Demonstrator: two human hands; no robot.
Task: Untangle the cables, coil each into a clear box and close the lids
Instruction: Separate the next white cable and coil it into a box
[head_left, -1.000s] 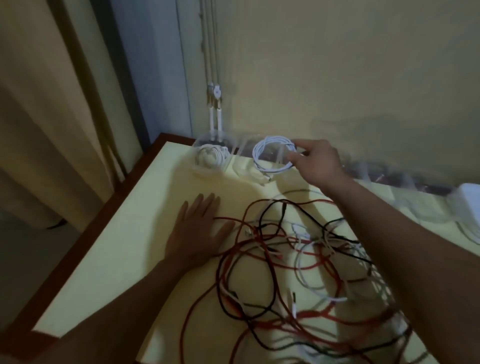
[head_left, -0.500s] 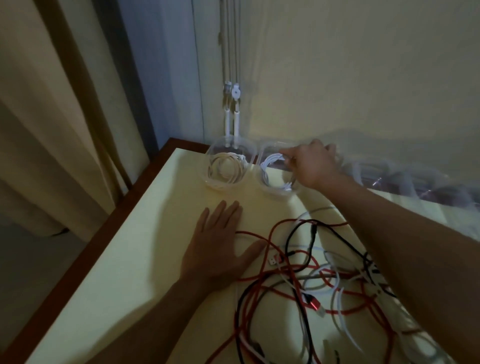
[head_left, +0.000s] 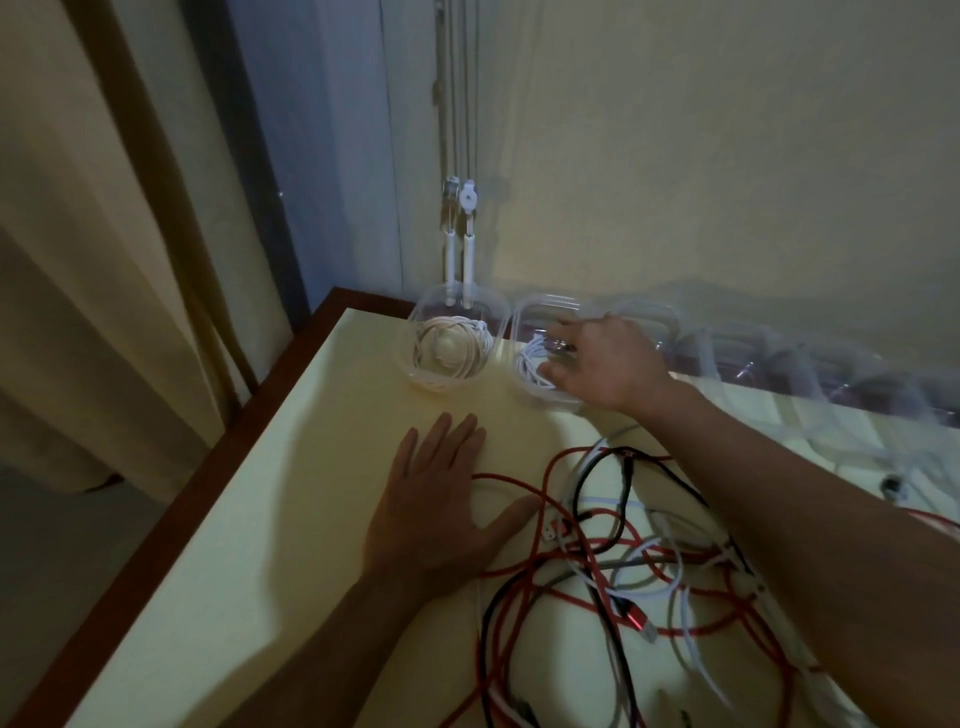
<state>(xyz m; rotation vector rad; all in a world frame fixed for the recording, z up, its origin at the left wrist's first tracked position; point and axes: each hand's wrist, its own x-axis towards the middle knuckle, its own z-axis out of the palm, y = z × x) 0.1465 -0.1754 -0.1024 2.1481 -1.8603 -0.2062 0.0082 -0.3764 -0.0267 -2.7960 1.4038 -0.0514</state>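
Observation:
Two clear boxes stand at the far left corner of the table. The left clear box (head_left: 457, 332) holds a coiled cream cable (head_left: 451, 352). In the right clear box (head_left: 535, 387) lies a coiled white cable (head_left: 531, 362), and my right hand (head_left: 602, 364) reaches into it with fingers spread over the coil. My left hand (head_left: 441, 506) lies flat on the yellow tabletop, thumb touching a red cable. A tangle of red, black, white and grey cables (head_left: 623, 561) spreads across the table beneath my right forearm.
The yellow table (head_left: 291, 519) has a dark wooden edge on the left. A row of more clear boxes (head_left: 779, 358) lines the wall at the back right. Curtains (head_left: 104, 234) hang to the left, and blind cords (head_left: 460, 234) dangle behind the boxes.
My right hand carried the white coil from above the table down into the right clear box and now has its fingers spread over it. My left hand stayed flat.

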